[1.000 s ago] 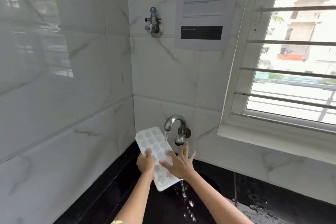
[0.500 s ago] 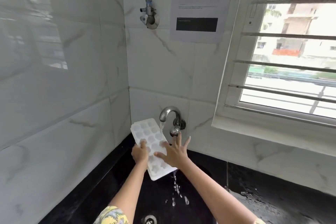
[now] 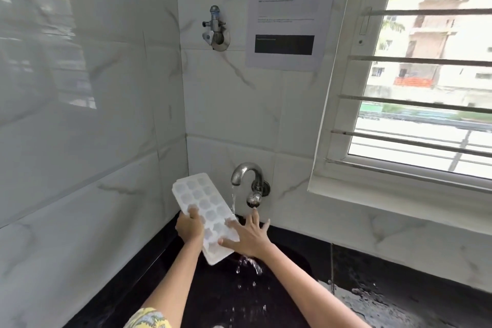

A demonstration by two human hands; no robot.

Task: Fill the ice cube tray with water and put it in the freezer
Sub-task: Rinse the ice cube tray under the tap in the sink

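Tilting under the tap, a white ice cube tray.

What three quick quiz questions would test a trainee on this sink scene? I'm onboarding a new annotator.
1. True or false: water runs from the tap.
2. Which hand grips the tray by its edge: A) left hand B) right hand?
3. Fill in: the tray is held ____, not level.

Key: 1 true. 2 A; the right hand lies on the tray with fingers spread. 3 tilted; water drips from its low end into the sink.
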